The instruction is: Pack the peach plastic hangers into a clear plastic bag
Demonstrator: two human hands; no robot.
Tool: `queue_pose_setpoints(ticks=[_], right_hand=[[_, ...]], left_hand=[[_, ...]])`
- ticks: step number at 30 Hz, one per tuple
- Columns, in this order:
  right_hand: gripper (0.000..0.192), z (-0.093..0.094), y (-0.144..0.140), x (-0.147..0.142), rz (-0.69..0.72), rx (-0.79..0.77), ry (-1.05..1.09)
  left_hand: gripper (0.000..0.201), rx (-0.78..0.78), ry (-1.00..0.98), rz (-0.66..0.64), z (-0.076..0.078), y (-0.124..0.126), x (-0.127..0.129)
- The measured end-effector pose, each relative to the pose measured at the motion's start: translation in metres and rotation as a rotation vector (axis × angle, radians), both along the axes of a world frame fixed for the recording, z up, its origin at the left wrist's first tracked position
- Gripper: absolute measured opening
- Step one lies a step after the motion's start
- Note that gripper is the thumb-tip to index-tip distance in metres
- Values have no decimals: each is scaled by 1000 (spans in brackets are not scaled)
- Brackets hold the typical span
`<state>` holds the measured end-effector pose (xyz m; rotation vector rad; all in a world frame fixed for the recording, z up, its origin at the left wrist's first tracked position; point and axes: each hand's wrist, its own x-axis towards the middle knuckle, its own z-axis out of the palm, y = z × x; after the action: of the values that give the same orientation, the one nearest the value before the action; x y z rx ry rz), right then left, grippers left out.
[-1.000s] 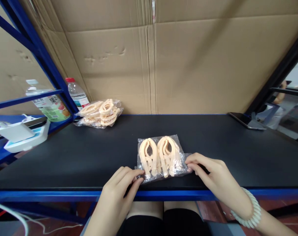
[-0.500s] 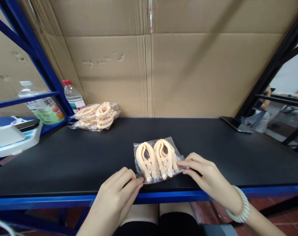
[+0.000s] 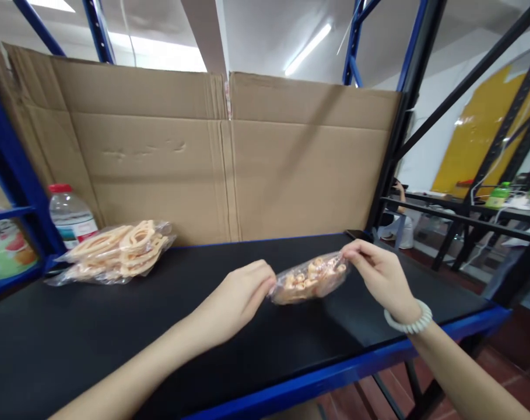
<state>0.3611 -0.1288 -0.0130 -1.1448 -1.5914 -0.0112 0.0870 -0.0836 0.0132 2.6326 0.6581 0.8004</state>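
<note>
A clear plastic bag of beige folding hangers (image 3: 311,279) is held up off the black tabletop (image 3: 230,361), its end facing me. My left hand (image 3: 242,294) pinches the bag's left corner. At the upper right corner, my right hand (image 3: 376,274) grips the film between thumb and fingers; a pale beaded bracelet (image 3: 409,319) circles that wrist. The hangers inside show mostly as rounded ends, slightly blurred. Farther left lies a pile of similar bagged hangers (image 3: 116,251), apart from both hands.
Behind the pile stands a red-capped bottle (image 3: 70,216). Cardboard panels (image 3: 291,175) wall off the back. A phone (image 3: 356,234) lies at the far right corner, beside the black rack post (image 3: 385,175). Beyond the rack, a person (image 3: 398,213) is partly visible.
The bag was lying flat on the tabletop; now both hands have lifted it and tilted it end-on. The head view has swung upward and to the right.
</note>
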Motion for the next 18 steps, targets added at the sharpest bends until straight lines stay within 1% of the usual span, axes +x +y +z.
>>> queue_pose_setpoints(ticks=[1,2,3,4,5,7,9,10,12,14,16,18], right_hand=[[21,5,7,9,-51,3,13],[23,10,16,18,-109,9,16],[24,15,26,28,-171,8,12],[24,20,38,39,-245,-4,5],[24,24,51,50,-316,-52,-17],[23,30,78,73,-385,-106,-28],[23,34,108,97,-452,-185,-39],[22,34,122,108,-485,-237,-45],[20,33,148,128,-549,-347,-58],[22,28,171,144,-610,-444,-68],[25,21,190,156,-663,-524,-76],[26,12,205,164,-710,-592,-87]], left_hand=[[29,-70,-40,-15,4,12,13],[29,-210,-84,-18,8,25,27],[31,-409,-134,-22,10,39,43],[31,-482,-149,-32,12,54,58],[31,-534,-156,-34,13,69,75],[30,-651,-176,-23,13,98,108],[22,-762,-191,-12,11,126,141],[18,-814,-194,1,9,139,157],[24,-897,-202,36,4,163,186],[28,-957,-209,75,-2,184,211],[30,-990,-215,111,-11,201,230],[31,-998,-237,136,-20,214,241]])
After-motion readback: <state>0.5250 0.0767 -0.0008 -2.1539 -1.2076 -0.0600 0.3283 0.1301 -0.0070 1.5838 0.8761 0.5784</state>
